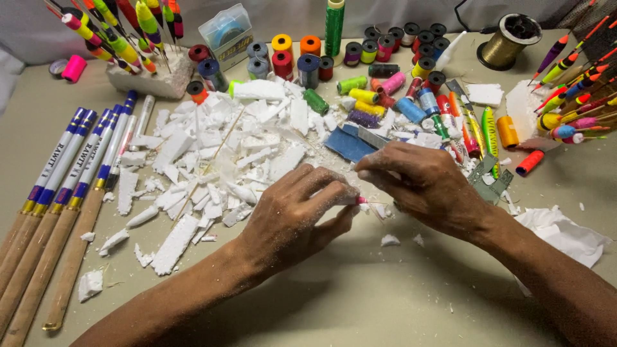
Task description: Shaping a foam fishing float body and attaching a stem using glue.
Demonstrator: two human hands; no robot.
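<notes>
while fingers [334,196] pinch it, the pink piece [362,200] barely shows.

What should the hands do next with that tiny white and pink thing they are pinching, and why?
Probably a small steady rub or twist. The left hand pinches the small white and pink piece at its fingertips, and the right hand meets it from the other side. Both hands are dusted with white crumbs, and white foam scraps lie piled behind them, so the piece seems mid-shaping. What the right fingers hold is hidden.

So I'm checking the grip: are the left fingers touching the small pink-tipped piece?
Touching. The head view shows the left hand's fingers pinched on the pink-tipped piece.
</notes>
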